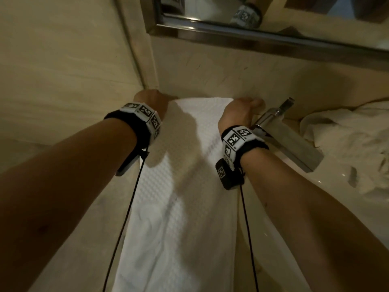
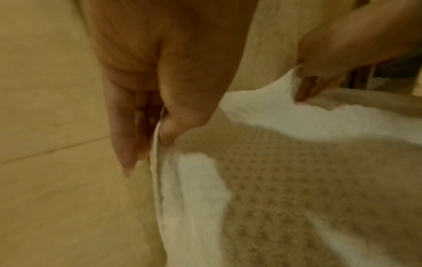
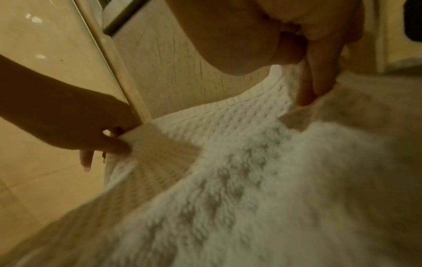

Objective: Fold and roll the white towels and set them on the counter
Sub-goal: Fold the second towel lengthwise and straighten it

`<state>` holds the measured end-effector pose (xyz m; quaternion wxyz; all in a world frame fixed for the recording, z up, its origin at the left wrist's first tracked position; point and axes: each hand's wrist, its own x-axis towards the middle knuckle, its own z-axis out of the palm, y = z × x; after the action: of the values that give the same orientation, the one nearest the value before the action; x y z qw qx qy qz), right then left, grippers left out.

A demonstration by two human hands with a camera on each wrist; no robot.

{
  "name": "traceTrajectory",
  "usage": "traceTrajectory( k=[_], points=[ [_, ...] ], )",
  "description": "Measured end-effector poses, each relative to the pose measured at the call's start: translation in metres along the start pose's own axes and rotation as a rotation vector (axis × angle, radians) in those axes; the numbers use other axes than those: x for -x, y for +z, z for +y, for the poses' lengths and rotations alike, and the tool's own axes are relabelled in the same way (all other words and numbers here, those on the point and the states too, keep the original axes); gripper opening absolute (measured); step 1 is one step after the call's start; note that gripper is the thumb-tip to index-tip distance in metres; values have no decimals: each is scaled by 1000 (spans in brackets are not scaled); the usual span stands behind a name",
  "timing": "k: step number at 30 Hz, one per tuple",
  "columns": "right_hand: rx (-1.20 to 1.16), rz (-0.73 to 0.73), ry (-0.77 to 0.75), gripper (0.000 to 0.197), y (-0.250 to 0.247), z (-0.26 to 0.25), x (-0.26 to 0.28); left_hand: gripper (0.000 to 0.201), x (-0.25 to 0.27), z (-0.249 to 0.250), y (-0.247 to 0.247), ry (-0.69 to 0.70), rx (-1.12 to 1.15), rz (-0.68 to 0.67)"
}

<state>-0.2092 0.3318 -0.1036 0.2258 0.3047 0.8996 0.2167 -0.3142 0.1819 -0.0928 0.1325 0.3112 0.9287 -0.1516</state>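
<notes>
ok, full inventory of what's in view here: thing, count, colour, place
folded towel: 1, white, laid lengthwise on the counter, far corners held
loose towels: a crumpled heap, count unclear, white, right of the faucet
faucet: 1, chrome, beside the right wrist
counter: 1, beige stone, under the towel
mirror: 1, metal frame, on the wall above
wall: beige, left side
wrist bands: 2, black with white marker tiles, cords trailing
left hand: pinches the towel's far left corner
right hand: pinches the far right corner
</notes>
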Motion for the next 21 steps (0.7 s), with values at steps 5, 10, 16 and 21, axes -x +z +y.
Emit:
traceTrajectory(
  k=[5, 10, 16, 21],
  points=[
    [2, -50, 3, 42, 12, -19, -1, 26, -1, -13, 30, -31, 149, -103],
    [-216, -15, 71, 57, 30, -23, 2, 51, -4, -1, 18, -207, 391, 35],
    [-1061, 266, -56, 74, 37, -33, 63, 37, 1, 8, -5, -180, 270, 138],
    [-798, -33, -394, 69, 71, -38, 79, 29, 0, 7, -7, -171, 112, 8]
  ],
)
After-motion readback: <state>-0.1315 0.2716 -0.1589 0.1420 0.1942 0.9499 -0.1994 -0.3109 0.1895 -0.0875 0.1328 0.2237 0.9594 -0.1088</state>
